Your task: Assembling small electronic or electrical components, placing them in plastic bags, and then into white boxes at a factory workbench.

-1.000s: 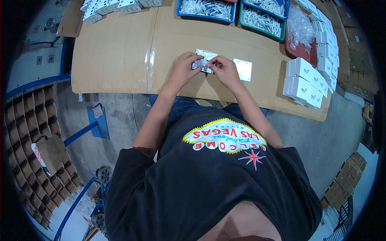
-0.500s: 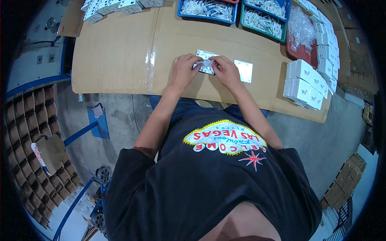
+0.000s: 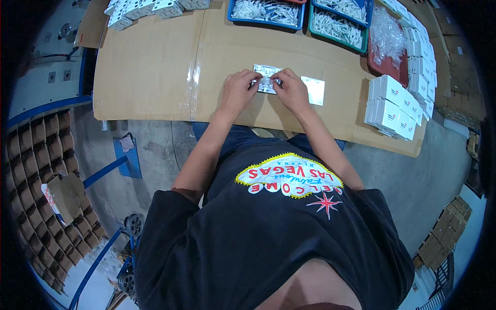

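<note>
My left hand (image 3: 238, 93) and my right hand (image 3: 292, 92) face each other over the cardboard-covered table, fingers closed in a pinch. Between their fingertips is a small clear plastic bag (image 3: 265, 81), crinkled and shiny; its contents are too small to make out. Directly beneath it lies a flat black-and-white printed piece (image 3: 264, 69), partly covered by the bag and my fingers. Just to the right of my right hand, a plain white square (image 3: 313, 91) rests flat on the table.
Blue (image 3: 264, 24) and green (image 3: 338, 37) trays of small white tube-like pieces line the far edge. A red tray (image 3: 385, 70) bears clear plastic bags. White boxes (image 3: 391, 111) are stacked at the right, more (image 3: 168, 9) at the far left. Cardboard (image 3: 150, 67) covers the tabletop.
The plastic bag has been lowered and flattened slightly over the printed piece. Both hands have barely shifted and still pinch it.
</note>
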Tool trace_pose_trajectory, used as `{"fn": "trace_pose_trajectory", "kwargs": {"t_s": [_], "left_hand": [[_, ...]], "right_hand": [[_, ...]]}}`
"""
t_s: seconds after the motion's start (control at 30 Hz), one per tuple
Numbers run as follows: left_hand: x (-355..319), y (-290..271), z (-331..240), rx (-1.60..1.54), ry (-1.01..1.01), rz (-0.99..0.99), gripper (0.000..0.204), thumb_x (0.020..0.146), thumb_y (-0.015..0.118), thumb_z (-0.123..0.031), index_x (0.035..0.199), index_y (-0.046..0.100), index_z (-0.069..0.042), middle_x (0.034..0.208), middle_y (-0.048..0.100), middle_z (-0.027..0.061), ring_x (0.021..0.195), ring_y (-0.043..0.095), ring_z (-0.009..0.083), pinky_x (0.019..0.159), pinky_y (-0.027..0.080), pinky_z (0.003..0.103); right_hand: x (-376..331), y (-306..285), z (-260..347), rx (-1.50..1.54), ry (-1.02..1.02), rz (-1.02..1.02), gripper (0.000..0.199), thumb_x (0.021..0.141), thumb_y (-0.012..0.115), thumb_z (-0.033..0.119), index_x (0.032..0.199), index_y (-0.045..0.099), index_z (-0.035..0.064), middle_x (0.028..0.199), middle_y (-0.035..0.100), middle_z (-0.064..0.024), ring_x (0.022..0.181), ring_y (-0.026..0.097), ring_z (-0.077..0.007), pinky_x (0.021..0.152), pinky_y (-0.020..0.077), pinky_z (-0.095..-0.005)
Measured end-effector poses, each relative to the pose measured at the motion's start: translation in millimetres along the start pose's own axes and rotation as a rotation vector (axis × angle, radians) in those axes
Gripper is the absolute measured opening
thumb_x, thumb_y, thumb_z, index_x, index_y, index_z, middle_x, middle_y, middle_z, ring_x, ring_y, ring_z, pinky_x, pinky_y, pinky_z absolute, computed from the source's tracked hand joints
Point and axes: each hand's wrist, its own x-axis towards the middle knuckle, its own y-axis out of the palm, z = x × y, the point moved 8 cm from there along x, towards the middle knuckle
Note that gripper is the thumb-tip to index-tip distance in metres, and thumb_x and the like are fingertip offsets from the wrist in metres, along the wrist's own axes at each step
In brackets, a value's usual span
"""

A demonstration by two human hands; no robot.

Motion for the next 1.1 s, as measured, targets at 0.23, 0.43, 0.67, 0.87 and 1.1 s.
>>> {"fn": "trace_pose_trajectory", "kwargs": {"t_s": [0.23, 0.43, 0.67, 0.87, 1.1], "left_hand": [[-4.6, -0.7, -12.8, 0.164, 0.065, 0.115, 0.023, 0.079, 0.078, -0.017, 0.100, 0.074, -0.009, 0.099, 0.070, 0.0067, 0.088, 0.066, 0.0261, 0.082, 0.051, 0.039], [-17.8, -1.1, -26.8, 0.301, 0.212, 0.102, 0.041, 0.073, 0.083, -0.027, 0.109, 0.071, -0.012, 0.112, 0.066, 0.0021, 0.107, 0.060, 0.0240, 0.097, 0.043, 0.043], [-17.4, 4.2, -26.5, 0.295, 0.228, 0.078, 0.040, 0.073, 0.083, -0.028, 0.106, 0.070, -0.011, 0.109, 0.067, 0.0037, 0.104, 0.061, 0.0244, 0.096, 0.044, 0.042], [-24.8, 5.2, -23.8, 0.267, 0.205, -0.004, 0.036, 0.073, 0.083, -0.028, 0.101, 0.070, -0.011, 0.107, 0.067, 0.0040, 0.103, 0.062, 0.0238, 0.095, 0.044, 0.043], [-25.6, 8.3, -22.2, 0.215, 0.135, -0.056, 0.039, 0.073, 0.083, -0.031, 0.101, 0.067, -0.010, 0.129, 0.059, 0.0106, 0.117, 0.056, 0.0301, 0.100, 0.042, 0.046]], "right_hand": [[2.9, -0.3, 9.0, -0.190, -0.055, 0.098, 0.013, 0.084, 0.070, 0.018, 0.093, 0.075, 0.0110, 0.100, 0.066, -0.0059, 0.085, 0.068, -0.0274, 0.075, 0.0531, -0.0422], [-5.2, 0.7, 31.0, -0.390, -0.190, 0.158, 0.016, 0.086, 0.067, 0.018, 0.092, 0.077, 0.0066, 0.101, 0.067, -0.0081, 0.082, 0.067, -0.0283, 0.078, 0.0494, -0.0426], [-16.1, 8.1, 31.2, -0.404, -0.154, 0.145, 0.014, 0.084, 0.064, 0.015, 0.087, 0.074, 0.0047, 0.096, 0.068, -0.0130, 0.082, 0.068, -0.0292, 0.076, 0.0499, -0.0453], [-16.3, 1.3, 29.1, -0.351, -0.125, 0.198, 0.018, 0.085, 0.064, 0.014, 0.099, 0.072, 0.0054, 0.098, 0.068, -0.0102, 0.088, 0.069, -0.0309, 0.079, 0.0514, -0.0461], [-15.2, -1.2, 24.2, -0.360, -0.124, 0.112, 0.020, 0.086, 0.066, 0.017, 0.100, 0.073, 0.0051, 0.103, 0.067, -0.0087, 0.086, 0.067, -0.0323, 0.077, 0.0531, -0.0451]]}}
